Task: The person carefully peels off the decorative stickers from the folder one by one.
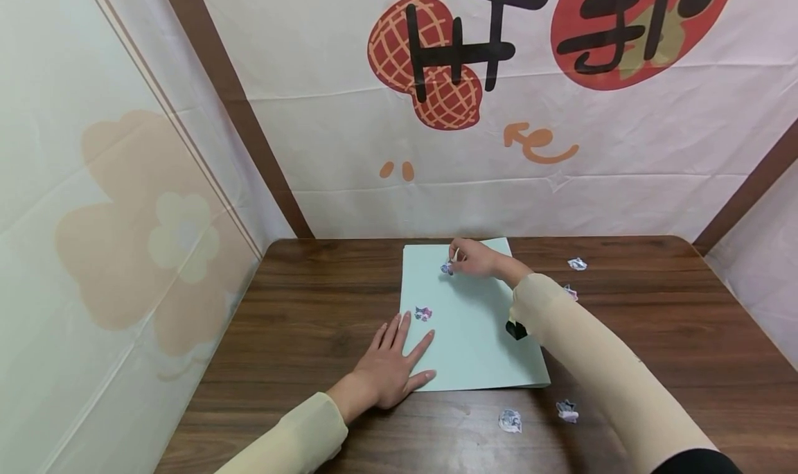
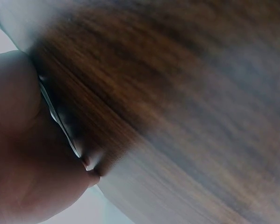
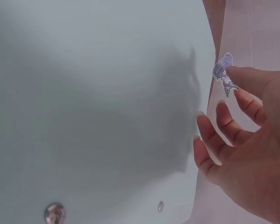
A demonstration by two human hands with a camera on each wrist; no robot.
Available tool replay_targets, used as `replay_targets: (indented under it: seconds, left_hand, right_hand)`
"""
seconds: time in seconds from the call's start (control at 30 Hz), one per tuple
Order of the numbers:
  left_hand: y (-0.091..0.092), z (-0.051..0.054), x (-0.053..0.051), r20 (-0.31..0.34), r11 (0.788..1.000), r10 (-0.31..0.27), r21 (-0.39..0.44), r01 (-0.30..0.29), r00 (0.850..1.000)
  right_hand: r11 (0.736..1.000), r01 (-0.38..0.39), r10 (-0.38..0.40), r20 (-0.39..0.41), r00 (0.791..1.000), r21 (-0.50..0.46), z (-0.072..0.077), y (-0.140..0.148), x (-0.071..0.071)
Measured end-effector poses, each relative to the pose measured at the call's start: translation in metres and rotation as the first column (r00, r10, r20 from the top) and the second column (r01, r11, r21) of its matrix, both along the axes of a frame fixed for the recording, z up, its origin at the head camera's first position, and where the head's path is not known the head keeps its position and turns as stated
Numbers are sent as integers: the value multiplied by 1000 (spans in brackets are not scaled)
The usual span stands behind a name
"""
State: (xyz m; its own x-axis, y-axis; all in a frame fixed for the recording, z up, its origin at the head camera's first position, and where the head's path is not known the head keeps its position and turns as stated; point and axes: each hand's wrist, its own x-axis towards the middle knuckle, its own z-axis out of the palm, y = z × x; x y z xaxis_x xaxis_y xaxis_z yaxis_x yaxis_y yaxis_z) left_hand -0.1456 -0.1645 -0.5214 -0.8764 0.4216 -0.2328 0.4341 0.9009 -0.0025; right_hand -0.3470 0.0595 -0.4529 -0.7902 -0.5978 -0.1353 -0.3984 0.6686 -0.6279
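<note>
A pale mint sheet or folder (image 1: 470,349) lies on the wooden table. My right hand (image 1: 476,258) pinches a small purple sticker (image 3: 225,74) between thumb and index finger, above the sheet's far part; the other fingers are loosely bent. In the head view this sticker shows at the fingertips. My left hand (image 1: 388,371) rests with fingers spread on the sheet's near left edge. Just beyond its fingertips, a pink and purple sticker (image 1: 423,314) sits on the sheet. The left wrist view is blurred and shows part of the left hand (image 2: 32,154) against the table.
Right of the sheet lie a silvery cut-out (image 1: 577,263) and a pink one (image 1: 570,292), partly behind my sleeve. Two more cut-outs, one round (image 1: 510,420) and one pointed (image 1: 567,411), lie near the front. A printed cloth (image 1: 349,113) hangs behind the table.
</note>
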Motion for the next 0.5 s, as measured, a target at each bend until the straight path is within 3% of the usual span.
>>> replay_targets:
  seconds: [0.5]
  left_hand:
    - [-1, -4, -3, 15, 1000, -6, 7, 6, 1000]
  right_hand:
    - [1000, -14, 14, -3, 1000, -22, 6, 7, 2]
